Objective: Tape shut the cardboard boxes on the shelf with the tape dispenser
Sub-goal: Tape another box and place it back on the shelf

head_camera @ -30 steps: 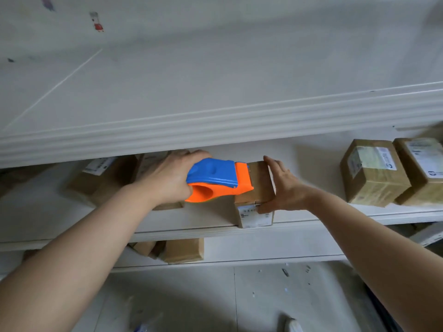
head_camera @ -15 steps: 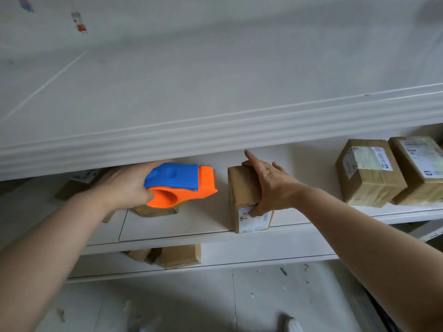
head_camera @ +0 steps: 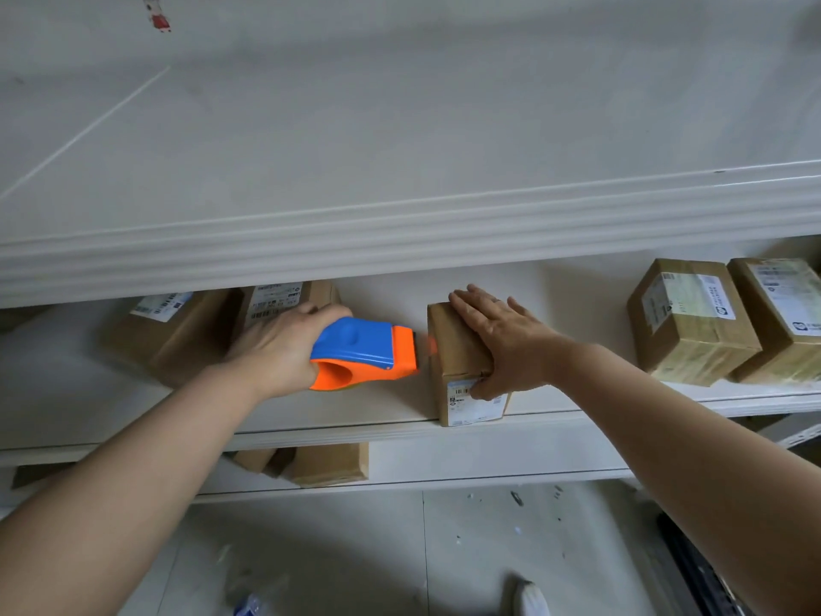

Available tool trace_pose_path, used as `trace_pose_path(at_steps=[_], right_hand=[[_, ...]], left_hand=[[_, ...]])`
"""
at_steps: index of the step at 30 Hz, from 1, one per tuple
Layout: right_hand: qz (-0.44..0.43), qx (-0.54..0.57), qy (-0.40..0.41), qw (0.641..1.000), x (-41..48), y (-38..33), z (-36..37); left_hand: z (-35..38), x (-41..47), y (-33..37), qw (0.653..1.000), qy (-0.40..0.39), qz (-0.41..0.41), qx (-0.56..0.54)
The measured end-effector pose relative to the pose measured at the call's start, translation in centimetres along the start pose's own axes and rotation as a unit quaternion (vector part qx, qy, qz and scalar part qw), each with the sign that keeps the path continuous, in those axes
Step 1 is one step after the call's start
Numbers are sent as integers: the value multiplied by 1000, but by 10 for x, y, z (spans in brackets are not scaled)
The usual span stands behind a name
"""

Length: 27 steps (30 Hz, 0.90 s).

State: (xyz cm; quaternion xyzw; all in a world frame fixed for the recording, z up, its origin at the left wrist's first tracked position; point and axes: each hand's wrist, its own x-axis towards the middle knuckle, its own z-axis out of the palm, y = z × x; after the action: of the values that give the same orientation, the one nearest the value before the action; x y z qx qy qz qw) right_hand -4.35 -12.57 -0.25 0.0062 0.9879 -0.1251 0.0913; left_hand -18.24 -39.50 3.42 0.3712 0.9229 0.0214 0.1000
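Gripping hand: the left hand [head_camera: 280,349] has its fingers curled round the tape dispenser [head_camera: 364,353] and holds it off the shelf board.
Tape dispenser: blue on top and orange below, just left of the small box [head_camera: 448,344]. Its orange front end faces the box's left side, very near; I cannot tell whether they touch.
Right hand [head_camera: 506,344]: lies flat on top of the small box, fingers straight, thumb down over the front face by the label.
Small box: brown cardboard, standing at the front edge of the white shelf [head_camera: 355,431], labelled face toward the camera.
Right of the small box: two taped boxes [head_camera: 693,322], side by side and well apart from it.
Left of the small box: two labelled boxes [head_camera: 177,335], behind the left hand.
Below the small box: lower boxes [head_camera: 328,464] on the next board down.
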Motion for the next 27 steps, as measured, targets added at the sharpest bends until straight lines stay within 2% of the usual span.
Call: trace_pose_path(at_steps=[4,7,10,12,17,19,23,27], right_hand=[[-2,-99,-28,995,-3,-15,-9],[-33,-103,1,994,-4,-35,0],[-1,-70,-28,997,-4,-28,1],[4,-95,-55,994,2,-32,-7],[2,-137,-39,990,26,-57,1],[-3,-103,-10,995,25,-48,-4],[2,134,7,991,4,-14,-6],[38,209,9,977,-15,25,14]], left_hand=[[3,1,3,1000,-4,3,2],[3,3,7,1000,-8,2,15],[5,3,9,1000,-10,-8,12],[3,3,10,1000,-5,-6,14],[4,0,17,1000,-7,-6,9],[2,-4,12,1000,-3,-13,-23],[-17,-7,15,999,36,3,-30],[-19,3,47,999,35,31,-27]])
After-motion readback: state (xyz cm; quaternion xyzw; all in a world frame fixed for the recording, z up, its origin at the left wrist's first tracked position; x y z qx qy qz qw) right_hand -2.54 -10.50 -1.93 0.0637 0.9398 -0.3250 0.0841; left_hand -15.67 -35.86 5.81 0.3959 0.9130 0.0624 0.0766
